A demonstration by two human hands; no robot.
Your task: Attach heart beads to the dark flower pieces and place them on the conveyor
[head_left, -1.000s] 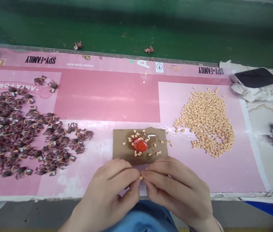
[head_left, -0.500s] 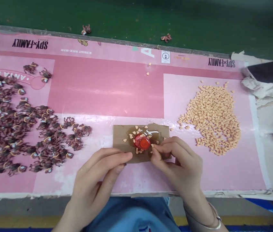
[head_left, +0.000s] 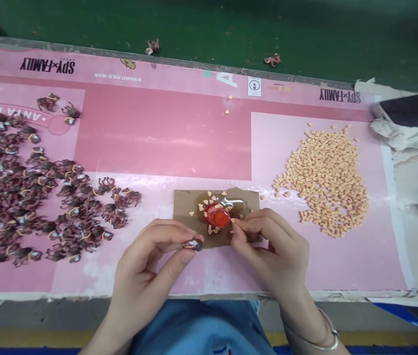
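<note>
My left hand (head_left: 157, 266) is closed, pinching a small dark brown figurine (head_left: 193, 244) with a white patch between thumb and fingertips. Close to the red cup (head_left: 219, 217), my right hand (head_left: 271, 251) pinches a tiny beige piece (head_left: 233, 221) between thumb and forefinger. The cup stands on a brown cardboard piece (head_left: 182, 202) that is wet with a glossy liquid. Several beige pieces lie scattered around the cup's base. Part of the figurine is hidden by my left fingers.
A big heap of brown figurines (head_left: 19, 187) covers the left of the pink printed sheet (head_left: 164, 133). On the right lies a pile of beige pieces (head_left: 327, 182). A phone (head_left: 412, 109) rests on crumpled paper at the far right. Several figurines lie on the green surface (head_left: 209, 29) beyond.
My left hand has rolled its grip, so the figurine's white patch now shows at the fingertips. My right hand has barely moved. The figurines on the green surface have shifted to the right.
</note>
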